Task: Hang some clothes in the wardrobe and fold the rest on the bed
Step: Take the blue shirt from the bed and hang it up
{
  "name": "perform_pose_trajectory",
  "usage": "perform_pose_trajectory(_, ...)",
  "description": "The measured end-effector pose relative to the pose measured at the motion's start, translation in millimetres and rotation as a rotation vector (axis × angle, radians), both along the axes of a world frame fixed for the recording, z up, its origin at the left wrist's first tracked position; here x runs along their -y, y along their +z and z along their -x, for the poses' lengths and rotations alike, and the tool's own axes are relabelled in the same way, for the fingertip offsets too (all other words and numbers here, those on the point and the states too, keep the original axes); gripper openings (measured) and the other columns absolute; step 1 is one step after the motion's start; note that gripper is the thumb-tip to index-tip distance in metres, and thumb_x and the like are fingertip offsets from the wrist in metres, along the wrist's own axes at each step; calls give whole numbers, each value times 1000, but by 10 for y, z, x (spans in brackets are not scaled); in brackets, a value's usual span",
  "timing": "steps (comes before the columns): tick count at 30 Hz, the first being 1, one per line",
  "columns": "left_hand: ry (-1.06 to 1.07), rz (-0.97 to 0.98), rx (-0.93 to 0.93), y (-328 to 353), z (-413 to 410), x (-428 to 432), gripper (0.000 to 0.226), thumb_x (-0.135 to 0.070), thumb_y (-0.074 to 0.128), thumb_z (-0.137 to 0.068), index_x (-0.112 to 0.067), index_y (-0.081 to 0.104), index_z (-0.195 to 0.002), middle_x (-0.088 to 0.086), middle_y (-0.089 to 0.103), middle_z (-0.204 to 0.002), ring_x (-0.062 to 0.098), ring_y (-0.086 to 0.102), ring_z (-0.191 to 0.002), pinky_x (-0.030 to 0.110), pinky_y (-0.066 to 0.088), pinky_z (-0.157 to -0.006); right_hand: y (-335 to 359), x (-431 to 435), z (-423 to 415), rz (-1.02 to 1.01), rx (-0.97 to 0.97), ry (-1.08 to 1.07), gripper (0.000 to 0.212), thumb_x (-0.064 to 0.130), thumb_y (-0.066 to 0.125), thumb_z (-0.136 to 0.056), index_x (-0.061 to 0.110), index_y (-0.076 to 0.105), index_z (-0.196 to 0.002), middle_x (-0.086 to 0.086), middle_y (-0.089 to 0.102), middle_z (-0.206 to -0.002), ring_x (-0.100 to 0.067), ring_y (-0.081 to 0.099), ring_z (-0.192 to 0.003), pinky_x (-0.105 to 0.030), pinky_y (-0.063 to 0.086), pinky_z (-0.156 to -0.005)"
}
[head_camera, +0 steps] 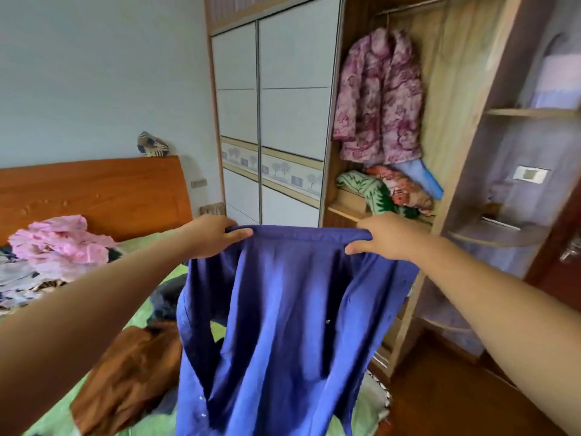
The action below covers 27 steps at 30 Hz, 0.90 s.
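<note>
Blue shirt (283, 309) held up, gripped by left hand (213, 236), right hand (388, 236)

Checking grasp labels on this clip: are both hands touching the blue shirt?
Touching. The head view shows the left hand and the right hand each gripping the blue shirt along its top edge, thumbs in front of the fabric.

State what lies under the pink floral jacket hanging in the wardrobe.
On the shelf below the jacket lie a green-and-white cloth, a red floral cloth and a blue item. The jacket's hem covers the blue item's top, so its kind is unclear.
</note>
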<state>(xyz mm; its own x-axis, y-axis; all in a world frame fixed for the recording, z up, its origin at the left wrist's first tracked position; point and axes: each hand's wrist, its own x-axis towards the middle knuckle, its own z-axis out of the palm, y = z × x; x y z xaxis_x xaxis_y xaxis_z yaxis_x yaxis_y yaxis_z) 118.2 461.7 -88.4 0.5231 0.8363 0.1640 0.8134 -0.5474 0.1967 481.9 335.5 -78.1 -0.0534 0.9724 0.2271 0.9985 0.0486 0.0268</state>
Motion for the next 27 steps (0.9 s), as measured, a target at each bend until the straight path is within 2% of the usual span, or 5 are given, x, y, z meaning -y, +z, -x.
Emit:
perform_pose_trajectory(4,-67,10,-10,-11,-1007,162,76,-81,30,-85,-13,65,-85,5,63,-72,21,59,-69,36,43,-60,-40,497,-873,-72,19,-70,92,102,10,-65,16,40,-64,-2,42,-59,-19,40,-54,-36,24,-50)
perform_pose_trajectory(10,-135,-49,-32,-79,-2474,333,67,-75,32,-93,-18,64,-82,3,62,-76,22,57,-75,39,48,-70,-44,1113,-1951,-142,155,-317,74,89,11,-75,21,40,-63,1,42,-63,-20,43,-58,-35,27,-49)
perform_pose_trajectory(15,-156,-112,-32,-147,-3417,355,68,-78,26,-92,-20,54,-71,4,58,-71,22,53,-68,36,35,-56,-15,1332,-2614,-81,149,-501,71,82,24,-88,17,42,-65,-4,50,-69,-28,54,-70,-36,39,-57)
perform_pose_trajectory(23,-165,-187,-29,-320,-4481,-116,65,-76,26,-95,-25,65,-84,4,62,-79,30,60,-78,37,44,-65,-167,971,-3351,-117,205,-629,71,78,25,-93,16,51,-69,-2,52,-68,-20,44,-57,-28,25,-47)
perform_pose_trajectory(27,-156,-184,9,-471,-4952,-624,74,-77,25,-94,-15,61,-77,6,60,-72,23,53,-63,35,40,-59,-206,529,-3746,-110,199,-640,70,76,26,-94,15,52,-71,-4,56,-72,-25,50,-63,-30,31,-49)
